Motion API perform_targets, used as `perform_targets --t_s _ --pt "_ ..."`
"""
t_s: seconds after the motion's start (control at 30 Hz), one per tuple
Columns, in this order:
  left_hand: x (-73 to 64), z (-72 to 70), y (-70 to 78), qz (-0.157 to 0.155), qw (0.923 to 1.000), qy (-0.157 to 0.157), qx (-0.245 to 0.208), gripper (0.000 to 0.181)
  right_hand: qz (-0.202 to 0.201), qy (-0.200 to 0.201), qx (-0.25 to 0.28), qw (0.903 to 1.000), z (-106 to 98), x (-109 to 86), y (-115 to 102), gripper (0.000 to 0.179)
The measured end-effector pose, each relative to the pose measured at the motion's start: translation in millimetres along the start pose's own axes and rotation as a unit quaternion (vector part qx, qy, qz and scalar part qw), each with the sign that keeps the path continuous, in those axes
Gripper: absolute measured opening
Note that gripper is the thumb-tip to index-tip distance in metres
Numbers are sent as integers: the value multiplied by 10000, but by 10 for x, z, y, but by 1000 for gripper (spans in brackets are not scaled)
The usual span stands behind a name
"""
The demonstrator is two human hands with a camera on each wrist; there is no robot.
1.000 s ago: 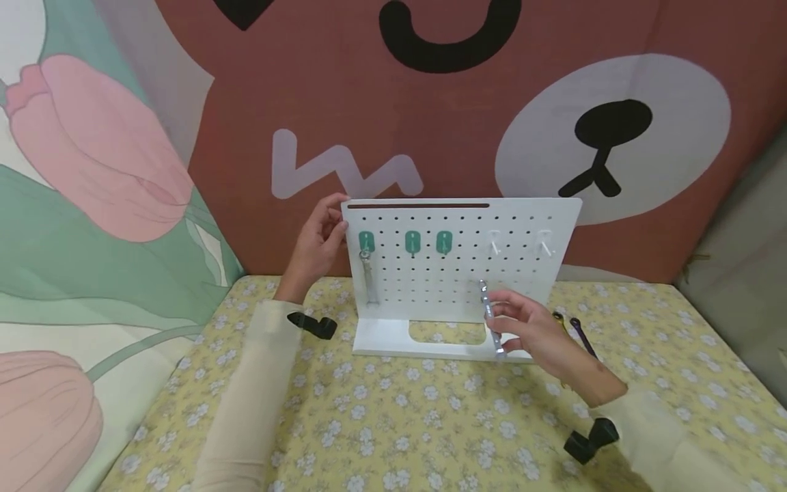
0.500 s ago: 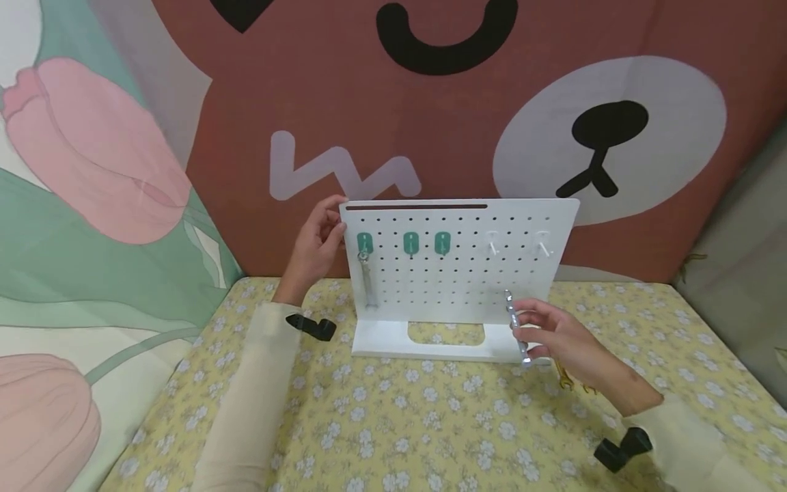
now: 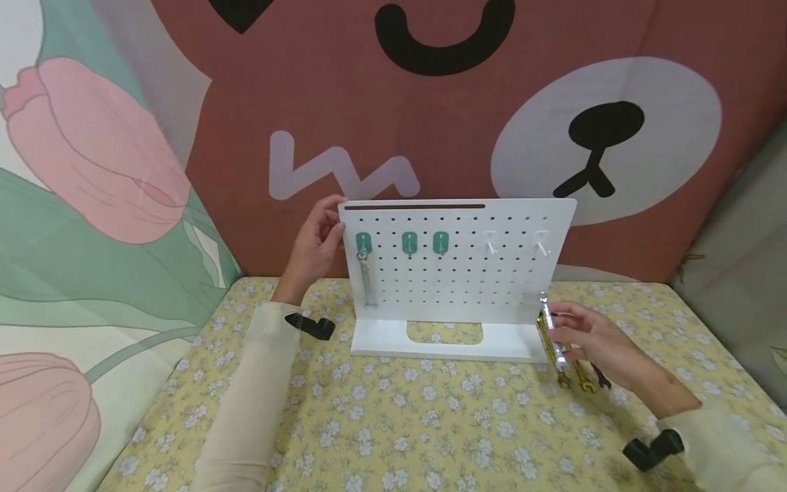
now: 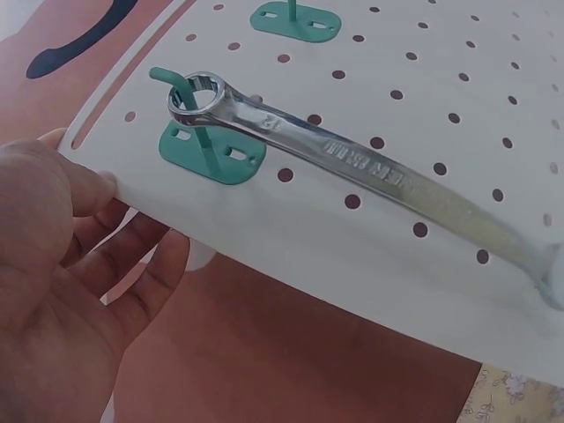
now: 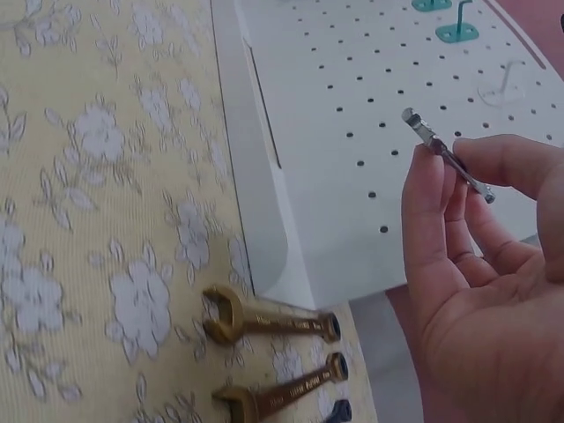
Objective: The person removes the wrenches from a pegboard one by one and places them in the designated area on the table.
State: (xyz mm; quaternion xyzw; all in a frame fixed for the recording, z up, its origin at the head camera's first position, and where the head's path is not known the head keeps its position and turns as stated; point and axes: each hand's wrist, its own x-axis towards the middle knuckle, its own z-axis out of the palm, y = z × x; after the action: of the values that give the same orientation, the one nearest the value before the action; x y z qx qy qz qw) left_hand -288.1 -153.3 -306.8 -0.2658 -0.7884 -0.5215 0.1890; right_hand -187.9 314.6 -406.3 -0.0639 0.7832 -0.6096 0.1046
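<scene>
Flowered cloth (image 3: 393, 424) spread past both ends of one white board (image 3: 455, 280). Five hooks (image 3: 440, 242) (three green, two clear) stood in a row; from the leftmost hung one chrome wrench (image 3: 367, 280). Thumb in front and fingers behind, the left hand (image 3: 313, 242) gripped the board's upper left edge. Near its lower right edge, the right hand (image 3: 605, 342) pinched a silver wrench (image 3: 554, 335), shiny and slim, tilted. Two gold wrenches (image 5: 282, 327) and one dark wrench (image 5: 339, 411) lay just beside the board's right end.
</scene>
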Motion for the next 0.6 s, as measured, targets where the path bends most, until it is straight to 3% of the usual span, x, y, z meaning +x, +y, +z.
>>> perform_targets --t_s 0.1,0.4,0.6 --pt "2 10 2 51 10000 0 -4 40 162 -30 -29 9999 -102 -18 4 42" --pt "-4 -6 4 112 9999 -73 -99 40 351 14 -822 9960 -375 -8 90 66" --pt "-8 -9 -12 91 9999 -126 -45 41 555 -107 -878 9945 -527 -8 172 60"
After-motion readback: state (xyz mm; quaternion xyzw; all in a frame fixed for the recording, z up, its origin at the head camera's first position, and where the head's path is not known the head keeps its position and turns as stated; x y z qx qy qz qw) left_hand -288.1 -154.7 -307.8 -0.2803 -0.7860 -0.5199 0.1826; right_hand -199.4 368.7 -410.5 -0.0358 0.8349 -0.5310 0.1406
